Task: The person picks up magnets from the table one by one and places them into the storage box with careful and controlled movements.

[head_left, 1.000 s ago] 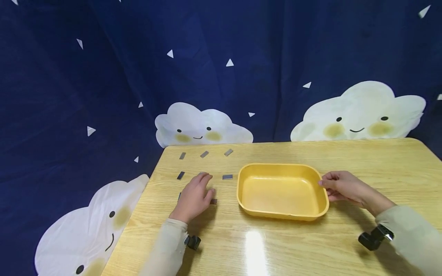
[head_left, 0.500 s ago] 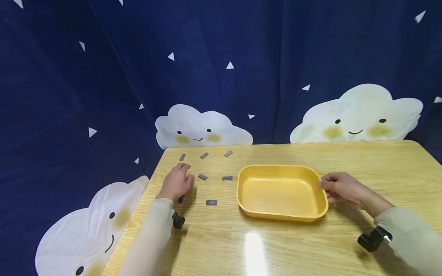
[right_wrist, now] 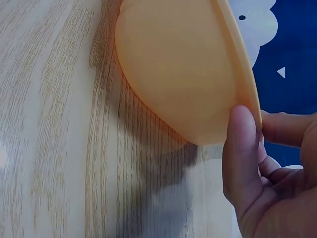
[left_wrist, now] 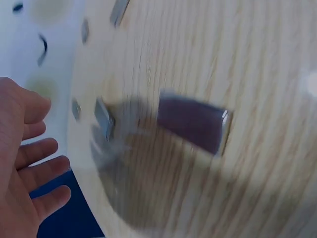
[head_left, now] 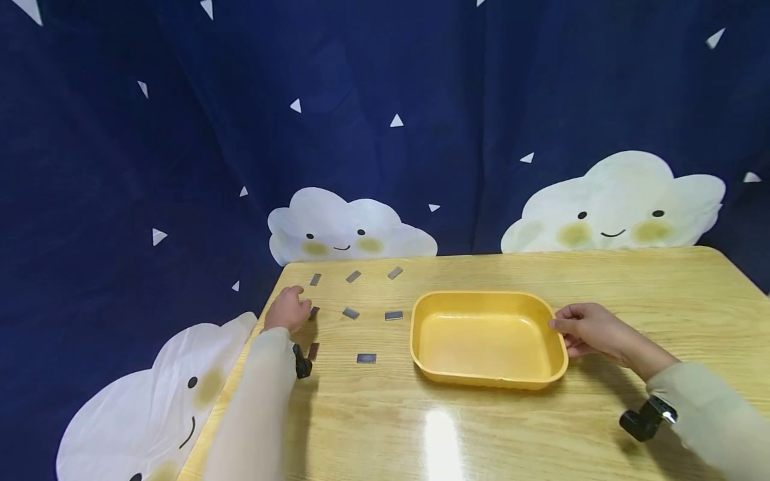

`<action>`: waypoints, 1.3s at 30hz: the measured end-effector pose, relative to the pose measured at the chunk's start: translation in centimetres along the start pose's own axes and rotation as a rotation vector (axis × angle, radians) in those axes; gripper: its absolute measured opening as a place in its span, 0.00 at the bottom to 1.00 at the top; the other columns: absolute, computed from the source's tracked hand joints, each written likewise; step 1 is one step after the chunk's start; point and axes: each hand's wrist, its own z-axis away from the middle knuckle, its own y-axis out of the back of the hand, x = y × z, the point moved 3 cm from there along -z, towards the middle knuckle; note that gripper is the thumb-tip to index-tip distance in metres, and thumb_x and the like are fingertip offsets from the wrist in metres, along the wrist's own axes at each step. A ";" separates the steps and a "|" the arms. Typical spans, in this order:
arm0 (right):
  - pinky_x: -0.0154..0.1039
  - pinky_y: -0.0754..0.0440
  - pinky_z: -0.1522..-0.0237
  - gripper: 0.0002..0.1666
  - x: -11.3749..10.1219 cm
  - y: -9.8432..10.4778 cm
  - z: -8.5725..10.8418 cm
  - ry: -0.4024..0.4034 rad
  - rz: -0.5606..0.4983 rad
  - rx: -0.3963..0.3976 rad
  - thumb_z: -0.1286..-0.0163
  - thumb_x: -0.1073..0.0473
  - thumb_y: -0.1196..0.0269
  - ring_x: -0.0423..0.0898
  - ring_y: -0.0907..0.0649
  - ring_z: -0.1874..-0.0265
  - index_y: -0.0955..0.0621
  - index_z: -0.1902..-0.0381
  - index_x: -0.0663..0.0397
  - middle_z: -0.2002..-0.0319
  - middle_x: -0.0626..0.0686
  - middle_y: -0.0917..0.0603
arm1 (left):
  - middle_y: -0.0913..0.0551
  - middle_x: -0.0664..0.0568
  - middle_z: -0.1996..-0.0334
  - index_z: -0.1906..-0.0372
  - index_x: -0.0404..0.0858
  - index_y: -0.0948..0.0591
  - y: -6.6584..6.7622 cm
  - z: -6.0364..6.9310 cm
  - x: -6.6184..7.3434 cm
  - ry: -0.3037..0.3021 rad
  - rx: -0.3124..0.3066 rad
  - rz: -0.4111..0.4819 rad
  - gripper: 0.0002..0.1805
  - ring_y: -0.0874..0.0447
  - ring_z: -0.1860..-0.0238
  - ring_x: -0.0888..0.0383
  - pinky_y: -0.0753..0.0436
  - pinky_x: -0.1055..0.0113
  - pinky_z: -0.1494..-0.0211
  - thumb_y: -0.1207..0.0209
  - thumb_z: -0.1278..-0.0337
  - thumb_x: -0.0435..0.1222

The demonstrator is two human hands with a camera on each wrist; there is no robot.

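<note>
My right hand pinches the right rim of a yellow plastic basin that stands on the wooden table. In the right wrist view, thumb and index finger clasp the basin's edge. At the table's left side, my left hand hovers beside a small dark rectangular tile. Its fingers are loosely bent with nothing between them in the left wrist view, apart from the tiles. One reddish-dark tile lies large in that view, slightly blurred.
Several similar small flat tiles lie in loose rows left of the basin, among them a dark one at the front and a grey one at the back. A dark blue curtain with clouds hangs behind and left of the table.
My left hand has moved left from above the middle tiles to the table's left edge, uncovering the tiles there. My right hand stays on the basin's rim. The head view has shifted slightly.
</note>
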 end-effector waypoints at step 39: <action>0.36 0.14 0.68 0.23 0.0 0.4 -0.7 0.006 0.006 -0.054 0.25 0.54 0.44 0.38 0.18 0.74 0.30 0.47 0.71 0.71 0.49 0.21 | 0.31 0.39 0.32 0.27 0.35 0.38 -2.8 -5.7 3.0 0.135 -0.172 -0.016 0.32 0.28 0.36 0.35 0.26 0.45 0.37 0.56 0.32 0.44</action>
